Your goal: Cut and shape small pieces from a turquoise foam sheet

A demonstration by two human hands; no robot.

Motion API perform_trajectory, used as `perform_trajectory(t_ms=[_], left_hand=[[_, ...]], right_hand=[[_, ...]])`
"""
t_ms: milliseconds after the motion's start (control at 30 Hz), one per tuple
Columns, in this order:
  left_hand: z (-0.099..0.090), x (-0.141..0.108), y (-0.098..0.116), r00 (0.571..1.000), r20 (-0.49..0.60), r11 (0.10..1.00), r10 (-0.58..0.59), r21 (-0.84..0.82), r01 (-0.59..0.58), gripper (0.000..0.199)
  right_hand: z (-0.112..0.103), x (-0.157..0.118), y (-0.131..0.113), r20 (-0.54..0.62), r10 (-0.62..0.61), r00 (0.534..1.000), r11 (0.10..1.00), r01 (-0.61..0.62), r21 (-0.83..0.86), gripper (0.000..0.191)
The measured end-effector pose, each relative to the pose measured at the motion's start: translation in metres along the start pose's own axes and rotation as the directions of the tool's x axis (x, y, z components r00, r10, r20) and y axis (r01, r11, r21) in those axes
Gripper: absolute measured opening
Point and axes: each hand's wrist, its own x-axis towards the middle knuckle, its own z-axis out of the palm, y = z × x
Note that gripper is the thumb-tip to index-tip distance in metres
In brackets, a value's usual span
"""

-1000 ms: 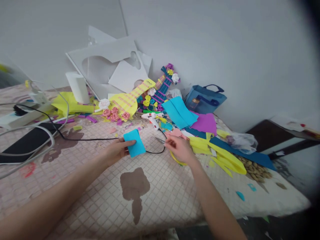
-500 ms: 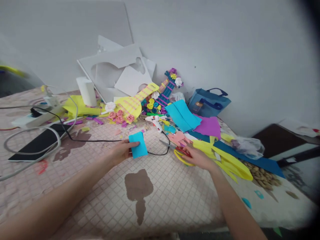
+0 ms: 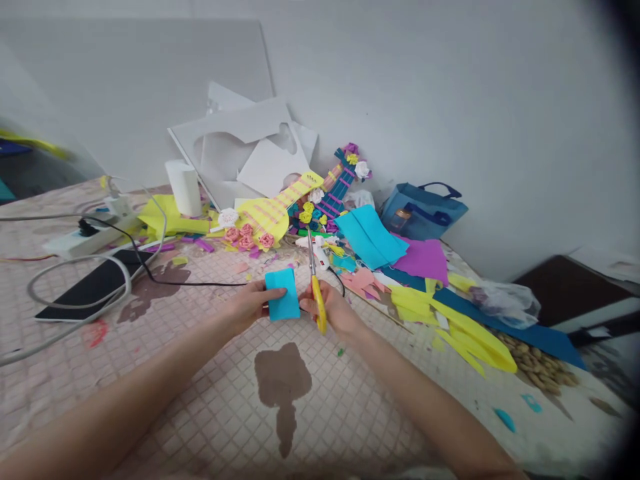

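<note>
my left hand [image 3: 247, 305] pinches blue paper [image 3: 284, 307]; my right hand [image 3: 336, 312] grips yellow-handled scissors [image 3: 317, 293] just beside it, over the worktop [image 3: 353, 403].

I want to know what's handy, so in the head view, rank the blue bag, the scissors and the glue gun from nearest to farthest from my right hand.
1. Scissors: in your right hand.
2. Glue gun: just beyond that hand, behind the blades.
3. Blue bag: farther back, to the right.

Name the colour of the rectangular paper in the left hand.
The rectangular paper is bright blue; head view shows it best.
</note>
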Motion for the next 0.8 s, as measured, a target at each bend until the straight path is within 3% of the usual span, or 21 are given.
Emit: perform_trajectory(t_ms=[100, 267, 433, 633, 700, 800], left_hand=[[0.001, 0.0, -0.005, 0.999, 0.046, 1.0, 0.011, 0.016, -0.012, 0.04], [0.003, -0.002, -0.01, 0.981, 0.191, 1.0, -0.021, 0.016, 0.018, 0.045], [0.003, 0.0, -0.002, 0.995, 0.085, 0.995, -0.047, -0.08, 0.054, 0.026], [-0.005, 0.006, 0.018, 0.999, -0.027, 0.971, 0.026, -0.235, -0.032, 0.014], [-0.01, 0.008, 0.022, 0.998, -0.049, 0.962, 0.047, -0.266, -0.058, 0.014], [-0.016, 0.011, 0.028, 0.996, -0.075, 0.952, 0.054, -0.298, -0.074, 0.012]], right_hand=[[0.008, 0.003, 0.008, -0.026, -0.001, 1.0, 0.998, 0.002, 0.059, 0.046], [0.003, 0.001, 0.018, -0.104, -0.031, 0.994, 0.989, 0.045, 0.14, 0.042], [-0.002, -0.002, 0.021, -0.087, -0.067, 0.994, 0.949, 0.09, 0.302, 0.041], [0.009, -0.013, 0.025, 0.129, -0.099, 0.987, 0.928, 0.045, 0.371, 0.066], [0.015, -0.019, 0.024, 0.301, -0.095, 0.949, 0.926, -0.027, 0.378, 0.071], [0.02, -0.028, 0.024, 0.539, -0.041, 0.841, 0.905, -0.198, 0.377, 0.078]])
